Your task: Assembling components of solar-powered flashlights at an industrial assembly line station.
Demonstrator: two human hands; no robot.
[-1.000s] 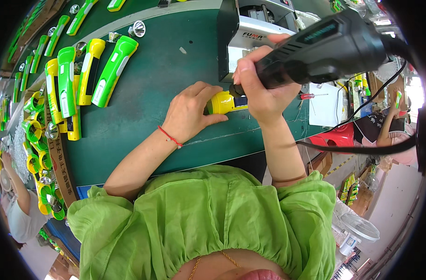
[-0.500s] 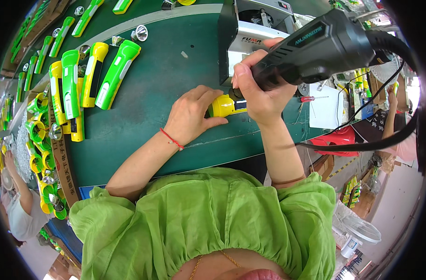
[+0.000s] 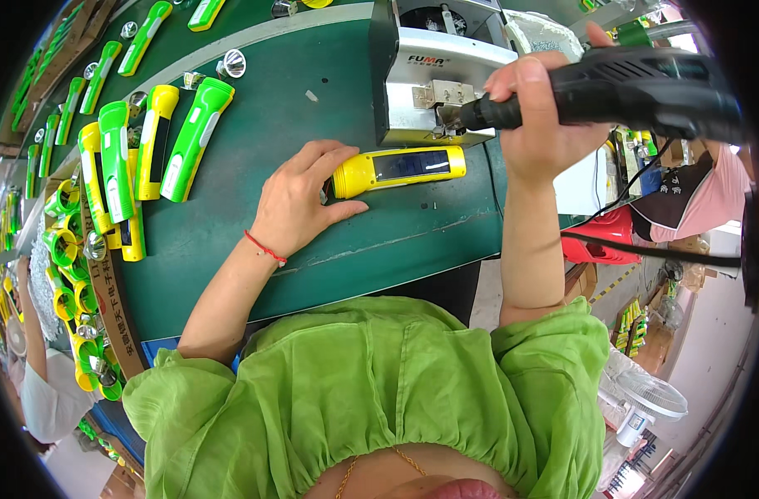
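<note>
A yellow flashlight (image 3: 447,164) with a dark panel on its side lies across the green table in front of me. My left hand (image 3: 300,195) has its fingers and thumb closed round the wide left end. My right hand (image 3: 546,125) is wrapped round a black corded electric screwdriver (image 3: 645,91), held roughly level. The tool's tip points left and meets the metal block on the front of a silver-and-black screw feeder (image 3: 433,75). Whether a screw sits on the tip cannot be made out.
Green and yellow flashlights (image 3: 198,141) stand and lie at the left, with small reflectors (image 3: 232,63) near them. Beyond a cardboard edge are several open flashlight shells (image 3: 63,245). A red stool (image 3: 604,237) is at the right. Other people work at both sides.
The screwdriver has moved right, away from the flashlight, to the screw feeder's front. More of the flashlight shows now. My left hand stays on its end, slightly further left in view.
</note>
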